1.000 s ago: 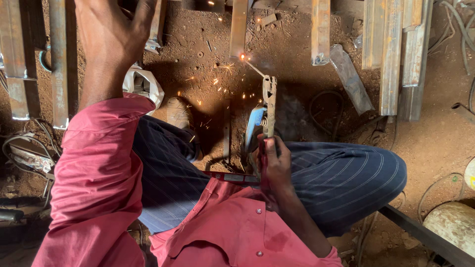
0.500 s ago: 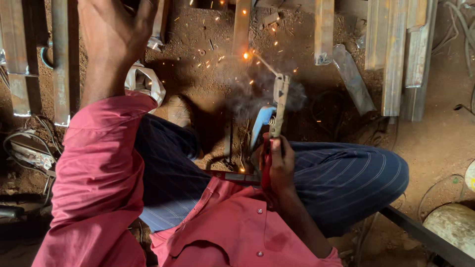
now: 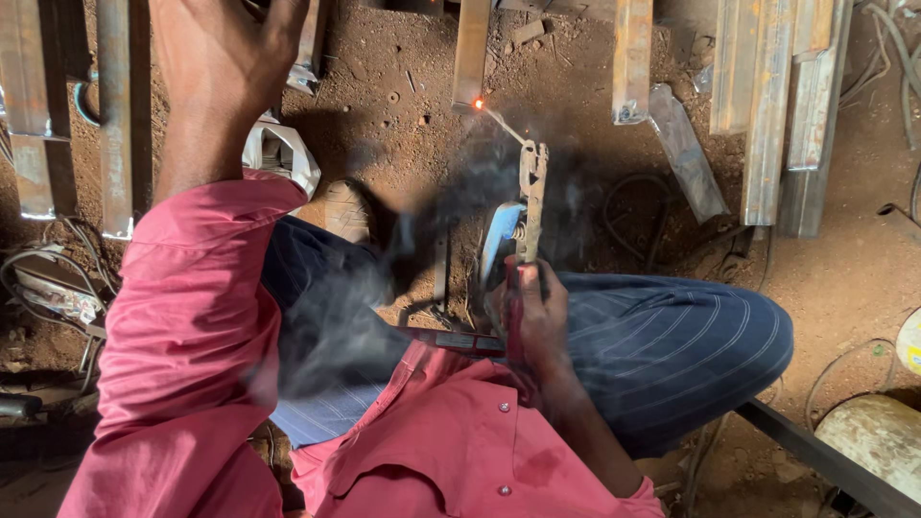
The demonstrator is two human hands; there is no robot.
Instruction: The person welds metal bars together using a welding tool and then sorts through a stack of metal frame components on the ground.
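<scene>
Your right hand (image 3: 537, 317) is clamped on the electrode holder (image 3: 528, 206), its rod tip glowing against the end of the steel bar (image 3: 472, 53). Left of that bar, your left hand (image 3: 221, 67) hangs spread, holding nothing. Smoke veils the joint, so the weld looks perhaps barely begun.

Left hand (image 3: 216, 67) cut off by the top edge; its fingertips are out of view. Smoke (image 3: 384, 288) blurs the striped trouser leg (image 3: 672, 345). Steel bars (image 3: 767, 105) run past the top edge; their lengths cannot be told.
</scene>
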